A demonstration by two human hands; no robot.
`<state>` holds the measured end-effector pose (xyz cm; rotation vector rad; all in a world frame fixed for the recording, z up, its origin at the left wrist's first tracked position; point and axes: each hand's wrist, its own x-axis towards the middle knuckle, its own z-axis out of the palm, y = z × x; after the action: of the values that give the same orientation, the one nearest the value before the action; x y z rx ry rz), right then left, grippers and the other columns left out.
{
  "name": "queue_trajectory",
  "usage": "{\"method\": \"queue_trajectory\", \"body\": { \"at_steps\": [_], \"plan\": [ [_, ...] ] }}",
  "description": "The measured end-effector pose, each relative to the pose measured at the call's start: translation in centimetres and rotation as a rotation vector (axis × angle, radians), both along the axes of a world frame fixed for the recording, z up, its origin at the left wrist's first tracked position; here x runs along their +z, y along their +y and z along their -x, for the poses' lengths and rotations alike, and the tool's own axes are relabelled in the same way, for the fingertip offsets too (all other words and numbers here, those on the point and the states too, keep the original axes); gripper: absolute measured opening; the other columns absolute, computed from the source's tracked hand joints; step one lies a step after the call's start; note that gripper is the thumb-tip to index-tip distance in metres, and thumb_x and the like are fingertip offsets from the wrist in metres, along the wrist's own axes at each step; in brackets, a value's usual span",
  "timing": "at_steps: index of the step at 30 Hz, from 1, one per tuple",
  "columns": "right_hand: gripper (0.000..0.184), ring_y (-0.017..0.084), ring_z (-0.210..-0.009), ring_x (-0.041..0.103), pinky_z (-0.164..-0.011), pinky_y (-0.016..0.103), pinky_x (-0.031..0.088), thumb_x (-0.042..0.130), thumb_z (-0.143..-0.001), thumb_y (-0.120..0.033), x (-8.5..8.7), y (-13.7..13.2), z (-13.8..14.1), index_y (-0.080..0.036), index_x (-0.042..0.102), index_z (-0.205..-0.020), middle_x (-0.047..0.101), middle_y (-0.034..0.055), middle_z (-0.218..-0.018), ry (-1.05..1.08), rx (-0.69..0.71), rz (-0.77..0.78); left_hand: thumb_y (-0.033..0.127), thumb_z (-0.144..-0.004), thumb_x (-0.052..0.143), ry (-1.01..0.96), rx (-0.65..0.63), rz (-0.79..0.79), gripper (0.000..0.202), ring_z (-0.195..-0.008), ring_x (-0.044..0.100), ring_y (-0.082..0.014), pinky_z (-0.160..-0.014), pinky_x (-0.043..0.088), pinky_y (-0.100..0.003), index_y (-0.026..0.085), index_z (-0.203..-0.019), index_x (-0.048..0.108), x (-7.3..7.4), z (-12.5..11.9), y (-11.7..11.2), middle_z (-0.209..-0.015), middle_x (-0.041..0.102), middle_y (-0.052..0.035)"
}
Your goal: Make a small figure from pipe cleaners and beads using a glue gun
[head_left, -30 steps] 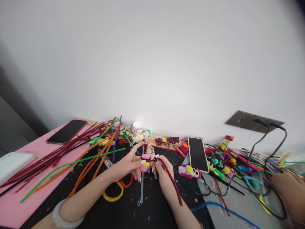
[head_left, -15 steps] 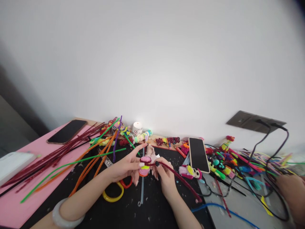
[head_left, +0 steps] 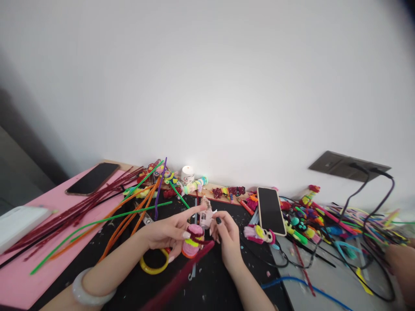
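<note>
My left hand [head_left: 168,233] pinches a small coiled figure [head_left: 192,240] of pink, yellow and orange pipe cleaner, thumb and middle fingers round it, index finger stretched out. A dark red pipe cleaner [head_left: 181,276] is wrapped round the figure's top, and its long free end sweeps, blurred, down to the lower left. My right hand [head_left: 227,235] sits just right of the figure, fingers curled, pinching the red strand close to the coil. Both hands hover over the black mat [head_left: 129,276].
Yellow-handled scissors [head_left: 154,264] lie under my left wrist. Long red, orange and green pipe cleaners [head_left: 97,211] fan out at left on a pink sheet with a dark phone [head_left: 92,178]. A second phone [head_left: 271,210], craft figures and cables crowd the right. Another person's hand [head_left: 400,263] shows at far right.
The free end of the dark red pipe cleaner swung from the right side round to the lower left. The figure dropped slightly, and both hands shifted a little lower.
</note>
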<state>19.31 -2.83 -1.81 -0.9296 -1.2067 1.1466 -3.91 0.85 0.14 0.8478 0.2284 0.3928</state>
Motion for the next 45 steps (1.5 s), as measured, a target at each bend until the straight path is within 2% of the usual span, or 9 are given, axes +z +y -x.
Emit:
{"method": "queue_trajectory", "body": {
  "at_steps": [6, 10, 13, 18, 23, 29, 32, 38, 45],
  "plan": [
    [0.029, 0.017, -0.059, 0.058, -0.057, 0.026, 0.048, 0.079, -0.086, -0.036, 0.2, 0.3, 0.6, -0.025, 0.067, -0.111, 0.065, -0.0036, -0.073, -0.139, -0.131, -0.077, 0.026, -0.088, 0.087, -0.057, -0.076, 0.062, 0.120, -0.047, 0.071, -0.0131, -0.045, 0.049, -0.019, 0.028, -0.179, 0.008, -0.8, 0.0, 0.1, -0.100, 0.079, -0.0016],
    [0.020, 0.016, -0.057, 0.057, -0.054, 0.026, 0.047, 0.079, -0.081, -0.031, 0.2, 0.4, 0.5, -0.024, 0.073, -0.099, 0.067, -0.0018, -0.074, -0.236, -0.092, -0.057, 0.028, -0.087, 0.088, -0.019, -0.162, 0.052, 0.124, -0.051, 0.074, -0.0170, -0.046, 0.055, -0.022, 0.029, -0.179, 0.005, -1.3, -0.2, 0.0, -0.105, 0.081, -0.0054],
    [0.015, 0.017, -0.058, 0.058, -0.053, 0.027, 0.047, 0.081, -0.082, -0.036, 0.1, 0.4, 0.4, -0.023, 0.075, -0.087, 0.069, 0.0008, -0.072, -0.277, -0.071, -0.046, 0.027, -0.084, 0.091, -0.004, -0.206, 0.048, 0.126, -0.048, 0.073, -0.0176, -0.042, 0.056, -0.022, 0.028, -0.179, 0.008, -1.7, -0.4, 0.0, -0.100, 0.081, -0.0049],
    [0.027, 0.017, -0.056, 0.057, -0.052, 0.028, 0.046, 0.083, -0.085, -0.047, 0.3, 0.4, 0.5, -0.022, 0.075, -0.081, 0.068, 0.0011, -0.068, -0.282, -0.091, -0.042, 0.030, -0.085, 0.091, -0.034, -0.238, 0.030, 0.124, -0.047, 0.073, -0.0172, -0.039, 0.054, -0.020, 0.030, -0.179, 0.009, -2.4, -0.6, 0.1, -0.100, 0.081, -0.0062],
    [0.037, 0.015, -0.048, 0.049, -0.047, 0.027, 0.039, 0.082, -0.088, -0.057, 0.6, 0.3, 0.6, -0.023, 0.072, -0.079, 0.059, -0.0030, -0.059, -0.248, -0.065, -0.014, 0.031, -0.084, 0.092, 0.037, -0.249, 0.041, 0.125, -0.047, 0.073, -0.0178, -0.041, 0.057, -0.025, 0.033, -0.179, 0.010, -1.7, -0.5, 0.1, -0.110, 0.083, -0.0103],
    [0.048, 0.014, -0.045, 0.044, -0.046, 0.027, 0.034, 0.076, -0.091, -0.068, 1.3, 0.2, 0.7, -0.024, 0.066, -0.073, 0.055, -0.0032, -0.055, -0.249, -0.030, 0.017, 0.032, -0.080, 0.095, 0.058, -0.207, 0.041, 0.123, -0.049, 0.075, -0.0180, -0.042, 0.059, -0.023, 0.032, -0.178, 0.020, -1.0, -0.4, -0.1, -0.101, 0.083, -0.0059],
    [0.055, 0.014, -0.045, 0.042, -0.045, 0.027, 0.032, 0.069, -0.095, -0.073, 1.4, 0.2, 0.7, -0.024, 0.063, -0.069, 0.052, -0.0030, -0.053, -0.276, -0.040, -0.006, 0.033, -0.079, 0.095, 0.069, -0.206, 0.038, 0.124, -0.050, 0.075, -0.0172, -0.042, 0.059, -0.024, 0.032, -0.178, 0.019, -0.9, -0.4, -0.1, -0.109, 0.084, -0.0080],
    [0.063, 0.015, -0.044, 0.042, -0.045, 0.027, 0.031, 0.060, -0.094, -0.084, 1.0, 0.4, 0.5, -0.024, 0.070, -0.082, 0.050, -0.0047, -0.052, -0.219, -0.121, 0.014, 0.031, -0.080, 0.094, 0.064, -0.186, 0.039, 0.116, -0.052, 0.076, -0.0171, -0.043, 0.058, -0.024, 0.029, -0.175, 0.027, -0.7, -0.3, 0.0, -0.113, 0.083, -0.0081],
    [0.063, 0.015, -0.044, 0.043, -0.044, 0.027, 0.033, 0.060, -0.093, -0.086, 0.8, 0.5, 0.4, -0.024, 0.069, -0.085, 0.051, -0.0046, -0.054, -0.168, -0.126, 0.037, 0.026, -0.080, 0.094, 0.045, -0.172, 0.079, 0.113, -0.054, 0.079, -0.0189, -0.044, 0.060, -0.023, 0.025, -0.174, 0.030, -1.0, -0.1, 0.2, -0.112, 0.084, -0.0087]
  ]
}}
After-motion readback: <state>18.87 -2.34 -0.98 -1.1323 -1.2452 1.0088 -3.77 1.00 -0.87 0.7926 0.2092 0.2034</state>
